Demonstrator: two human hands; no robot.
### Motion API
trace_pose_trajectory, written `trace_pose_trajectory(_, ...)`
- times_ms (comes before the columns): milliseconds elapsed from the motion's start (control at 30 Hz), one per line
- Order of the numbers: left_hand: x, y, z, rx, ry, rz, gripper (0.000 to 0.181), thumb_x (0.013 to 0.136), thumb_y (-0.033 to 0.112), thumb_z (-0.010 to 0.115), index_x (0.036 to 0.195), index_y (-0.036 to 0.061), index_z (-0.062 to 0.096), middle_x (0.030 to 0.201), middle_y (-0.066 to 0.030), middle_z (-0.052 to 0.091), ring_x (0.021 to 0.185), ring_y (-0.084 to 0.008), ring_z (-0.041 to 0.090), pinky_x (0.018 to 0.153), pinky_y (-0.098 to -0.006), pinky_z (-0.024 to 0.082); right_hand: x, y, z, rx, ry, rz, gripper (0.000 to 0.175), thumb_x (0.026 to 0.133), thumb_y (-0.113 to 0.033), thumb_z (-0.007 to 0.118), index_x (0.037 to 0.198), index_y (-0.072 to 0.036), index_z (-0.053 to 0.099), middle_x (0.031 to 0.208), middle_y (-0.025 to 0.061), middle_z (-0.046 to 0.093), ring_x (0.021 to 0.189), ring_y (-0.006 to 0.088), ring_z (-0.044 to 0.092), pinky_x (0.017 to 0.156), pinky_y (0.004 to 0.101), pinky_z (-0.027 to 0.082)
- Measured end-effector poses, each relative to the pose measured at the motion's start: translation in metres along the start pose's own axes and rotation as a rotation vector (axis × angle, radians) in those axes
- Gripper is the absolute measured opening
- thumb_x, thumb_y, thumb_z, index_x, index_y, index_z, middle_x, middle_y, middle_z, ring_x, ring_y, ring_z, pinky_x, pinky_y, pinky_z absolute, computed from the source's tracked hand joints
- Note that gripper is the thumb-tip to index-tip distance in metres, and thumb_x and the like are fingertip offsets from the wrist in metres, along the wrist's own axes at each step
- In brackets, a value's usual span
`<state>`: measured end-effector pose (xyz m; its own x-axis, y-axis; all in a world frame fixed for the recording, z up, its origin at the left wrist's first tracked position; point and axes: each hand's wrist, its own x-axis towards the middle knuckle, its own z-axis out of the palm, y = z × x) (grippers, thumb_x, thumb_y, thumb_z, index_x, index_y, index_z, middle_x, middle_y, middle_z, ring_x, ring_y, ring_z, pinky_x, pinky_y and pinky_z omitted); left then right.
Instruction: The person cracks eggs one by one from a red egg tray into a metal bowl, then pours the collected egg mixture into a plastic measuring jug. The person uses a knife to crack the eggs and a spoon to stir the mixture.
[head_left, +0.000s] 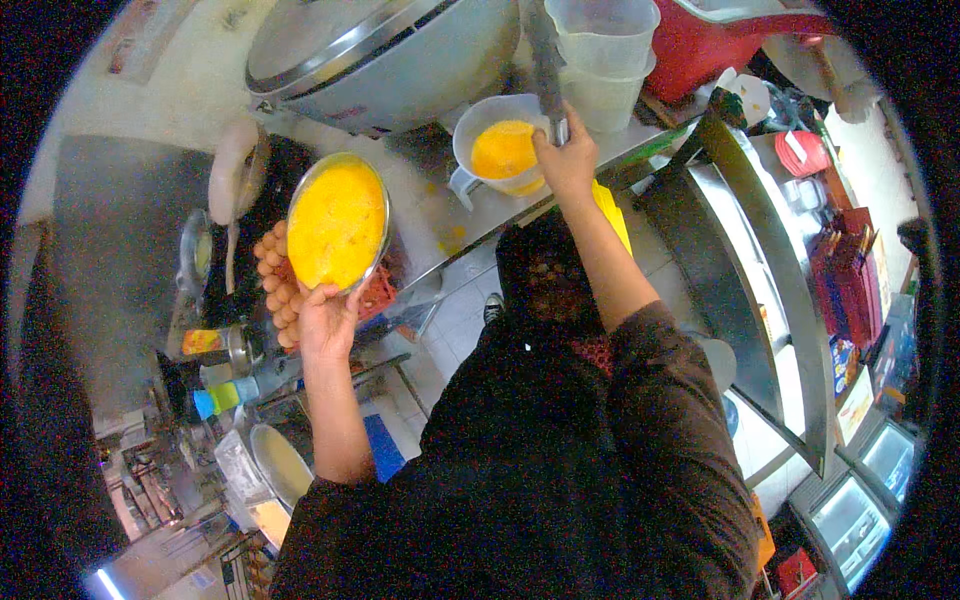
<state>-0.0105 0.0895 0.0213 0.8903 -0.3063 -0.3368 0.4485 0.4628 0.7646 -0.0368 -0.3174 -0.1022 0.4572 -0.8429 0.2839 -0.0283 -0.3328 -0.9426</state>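
Observation:
My left hand (328, 322) supports a round metal bowl (388, 225) by its near edge. Yellow liquid, which looks like beaten egg (337, 217), fills the bowl. Farther right, a translucent plastic jug (472, 120) stands on the counter with more orange-yellow liquid (506, 150) inside. My right hand (568, 157) is at the jug's right rim, its fingers closed around the metal lower part of a long grey tool (546, 60). Whether the tool's end reaches into the liquid is hidden by the hand. Brown eggs (281, 300) lie stacked beside and partly behind the bowl.
A large lidded pot or cooker (405, 67) stands behind the jug. Stacked clear plastic jugs (606, 75) and a red container (701, 56) are at the back right. Yellow spills mark the metal counter (427, 240). A pan (238, 176) lies left of the bowl.

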Motion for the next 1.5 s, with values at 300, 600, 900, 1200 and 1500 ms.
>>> trace_pose_trajectory(300,-0.021,0.024,0.037,0.102,0.066,0.030,0.085,0.080,-0.009,0.055,0.160,0.0135,0.036,0.162,-0.0129,0.042,0.147,-0.0373,0.045,0.113,-0.0562,0.053,-0.048,-0.011,0.011,0.053,0.032,0.270,0.049,0.081,-0.011,0.075,0.127,0.002,0.068,0.095,0.0164,0.076,0.082,0.0230,0.072,0.078,0.0385,0.056)
trace_pose_trajectory(600,0.007,0.010,0.054,0.061,0.052,-0.089,0.083,0.078,-0.010,0.061,0.155,0.0169,0.043,0.160,-0.0085,0.044,0.149,-0.0344,0.041,0.117,-0.0637,0.044,-0.089,-0.020,-0.027,0.262,-0.046,0.518,0.035,0.094,-0.026,0.082,0.111,0.001,0.067,0.081,0.0037,0.068,0.076,0.0129,0.064,0.070,0.0321,0.053)
trace_pose_trajectory(900,0.028,-0.009,0.092,0.129,0.029,-0.064,0.083,0.081,-0.014,0.054,0.157,0.0111,0.035,0.157,-0.0186,0.046,0.142,-0.0436,0.049,0.106,-0.0659,0.054,-0.165,0.036,-0.190,-0.001,-0.102,0.453,0.038,0.099,-0.025,0.075,0.127,0.000,0.071,0.105,0.0117,0.078,0.096,0.0173,0.070,0.089,0.0341,0.055)
trace_pose_trajectory(1200,0.050,-0.021,0.104,0.123,-0.015,-0.065,0.091,0.076,-0.017,0.052,0.158,0.0156,0.033,0.159,-0.0206,0.040,0.144,-0.0465,0.045,0.107,-0.0715,0.051,-0.218,0.055,-0.282,-0.258,-0.041,0.517,0.030,0.099,-0.022,0.075,0.120,-0.001,0.073,0.087,0.0099,0.077,0.073,0.0147,0.068,0.070,0.0344,0.055)
trace_pose_trajectory(1500,0.055,-0.023,0.092,0.155,-0.026,-0.030,0.091,0.076,-0.016,0.055,0.161,0.0026,0.027,0.162,-0.0237,0.036,0.147,-0.0510,0.038,0.118,-0.0664,0.044,-0.243,0.038,-0.307,-0.149,0.001,0.630,0.021,0.101,-0.017,0.071,0.113,-0.001,0.073,0.087,0.0072,0.076,0.076,0.0117,0.068,0.070,0.0318,0.056)
